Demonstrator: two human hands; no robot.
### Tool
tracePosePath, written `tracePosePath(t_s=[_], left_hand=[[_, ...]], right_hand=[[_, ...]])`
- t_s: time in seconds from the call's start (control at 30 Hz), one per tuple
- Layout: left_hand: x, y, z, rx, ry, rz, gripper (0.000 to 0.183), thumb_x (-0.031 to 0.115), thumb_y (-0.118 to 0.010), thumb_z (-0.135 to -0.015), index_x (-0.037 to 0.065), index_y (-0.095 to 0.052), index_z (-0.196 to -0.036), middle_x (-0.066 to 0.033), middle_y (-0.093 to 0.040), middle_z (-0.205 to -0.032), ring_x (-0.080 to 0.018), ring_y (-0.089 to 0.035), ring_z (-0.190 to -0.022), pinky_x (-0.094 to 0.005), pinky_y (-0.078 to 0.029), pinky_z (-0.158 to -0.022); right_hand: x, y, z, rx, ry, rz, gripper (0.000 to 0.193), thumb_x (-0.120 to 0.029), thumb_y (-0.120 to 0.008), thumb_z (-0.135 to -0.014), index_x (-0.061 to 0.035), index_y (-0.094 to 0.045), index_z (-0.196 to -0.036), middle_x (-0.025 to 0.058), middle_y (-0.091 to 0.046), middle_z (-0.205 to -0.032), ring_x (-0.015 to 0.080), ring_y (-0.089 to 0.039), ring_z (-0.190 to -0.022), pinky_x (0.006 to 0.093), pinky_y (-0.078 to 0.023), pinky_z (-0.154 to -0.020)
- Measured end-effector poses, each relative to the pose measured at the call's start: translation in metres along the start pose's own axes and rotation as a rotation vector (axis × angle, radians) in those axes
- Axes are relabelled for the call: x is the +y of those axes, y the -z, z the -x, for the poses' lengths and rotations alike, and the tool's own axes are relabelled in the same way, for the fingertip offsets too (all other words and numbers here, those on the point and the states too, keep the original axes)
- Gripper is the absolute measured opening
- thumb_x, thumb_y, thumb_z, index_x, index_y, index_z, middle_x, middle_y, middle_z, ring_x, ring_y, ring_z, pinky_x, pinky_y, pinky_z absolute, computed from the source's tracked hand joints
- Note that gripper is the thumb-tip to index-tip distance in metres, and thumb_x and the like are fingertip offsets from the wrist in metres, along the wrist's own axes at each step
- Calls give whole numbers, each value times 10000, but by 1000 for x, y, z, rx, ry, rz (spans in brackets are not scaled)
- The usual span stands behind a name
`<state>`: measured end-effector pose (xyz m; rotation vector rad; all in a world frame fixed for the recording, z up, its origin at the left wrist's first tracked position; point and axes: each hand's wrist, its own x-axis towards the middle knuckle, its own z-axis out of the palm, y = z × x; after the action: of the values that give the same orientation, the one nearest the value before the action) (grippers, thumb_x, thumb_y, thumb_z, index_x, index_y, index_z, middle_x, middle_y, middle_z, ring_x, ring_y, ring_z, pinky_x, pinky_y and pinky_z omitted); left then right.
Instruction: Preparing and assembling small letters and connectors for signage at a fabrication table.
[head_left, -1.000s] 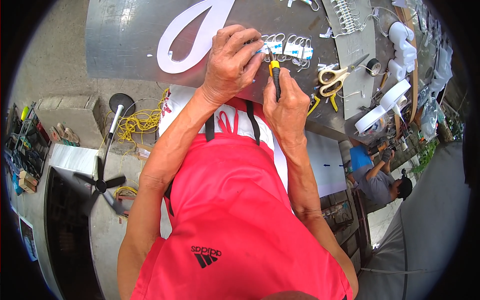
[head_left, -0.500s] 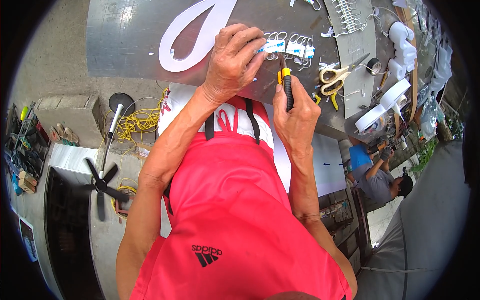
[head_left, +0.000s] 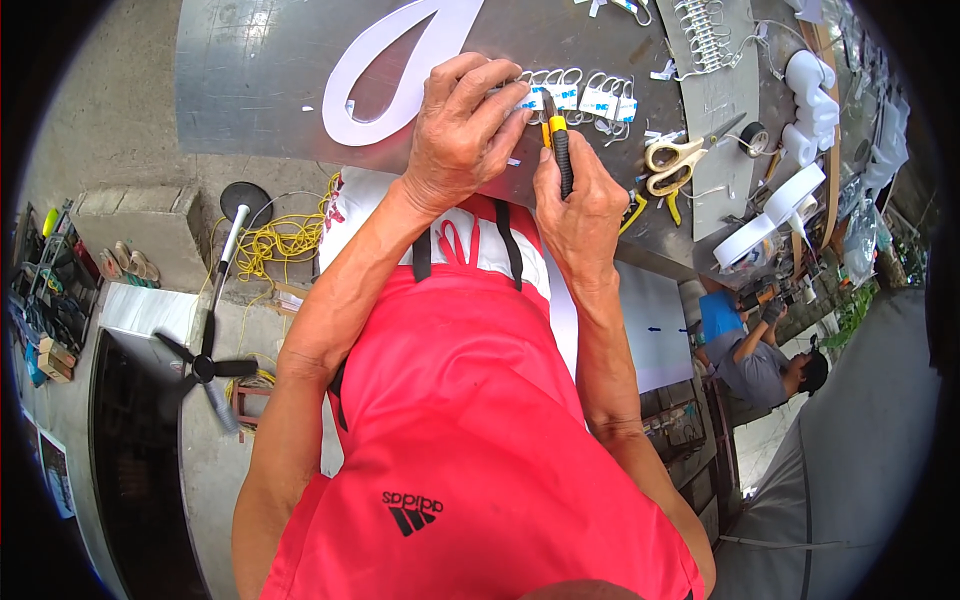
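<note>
At the table's near edge, my left hand (head_left: pixel 466 135) is closed, its fingertips pinching the left end of a string of small white wired modules (head_left: pixel 600 103) with blue-and-white backing. Wire loops stick out above and below the modules. My right hand (head_left: pixel 583 200) is wrapped round the black and yellow handle of a utility knife (head_left: pixel 561 165). The dark tip of the knife meets the modules just right of my left fingers. Left of my left hand lies a white drop-shaped cutout (head_left: pixel 343 90).
Scissors (head_left: pixel 690 153), yellow-handled pliers (head_left: pixel 673 208) and a black tape roll (head_left: pixel 755 138) lie to the right on the metal table (head_left: pixel 250 60). White shaped pieces (head_left: pixel 810 95) stand beyond. A fan (head_left: pixel 203 368) and yellow cable (head_left: pixel 280 240) are at left; another person (head_left: pixel 750 365) works at right.
My right hand and the utility knife have shifted left along the modules, close to my left fingers. My left hand keeps its pinch nearly in place. The fan blades have turned.
</note>
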<state>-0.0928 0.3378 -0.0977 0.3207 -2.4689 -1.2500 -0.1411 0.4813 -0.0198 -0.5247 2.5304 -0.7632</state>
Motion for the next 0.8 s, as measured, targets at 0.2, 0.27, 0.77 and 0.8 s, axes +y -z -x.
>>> tracePosePath(t_s=[0.2, 0.27, 0.77, 0.8], left_hand=[[-2, 0, 1, 8, -17, 3, 308, 31, -797, -721, 28, -717, -1018, -61, -634, -1142, -287, -537, -1122, -380, -488, -917], [-3, -1, 1, 11, -17, 6, 309, 30, -798, -720, 29, -717, -1018, -61, -635, -1141, -287, -538, -1120, -380, -488, -916], [-5, -2, 2, 27, -23, 1, 320, 42, -807, -716, 33, -719, -1023, -52, -642, -1140, -280, -538, -1120, -378, -485, -916], [-5, -2, 2, 20, -29, 2, 317, 35, -801, -716, 29, -717, -1022, -53, -643, -1142, -281, -540, -1119, -377, -486, -918]], right_hand=[[1, -2, -1, 6, 12, 42, 213, -24, -675, -892, -4, -598, -1089, 181, -632, -784, 364, -645, -623, 440, -490, -548], [1, -3, -2, 19, 31, 85, 214, -36, -680, -894, -4, -593, -1087, 171, -631, -769, 351, -649, -602, 435, -492, -526], [-2, 4, 14, -16, -2, 89, 230, -20, -671, -888, 18, -593, -1101, 173, -631, -782, 343, -647, -599, 428, -497, -527], [-3, 4, 13, -16, 0, 90, 230, -20, -671, -888, 18, -593, -1101, 173, -631, -782, 343, -647, -599, 428, -497, -527]])
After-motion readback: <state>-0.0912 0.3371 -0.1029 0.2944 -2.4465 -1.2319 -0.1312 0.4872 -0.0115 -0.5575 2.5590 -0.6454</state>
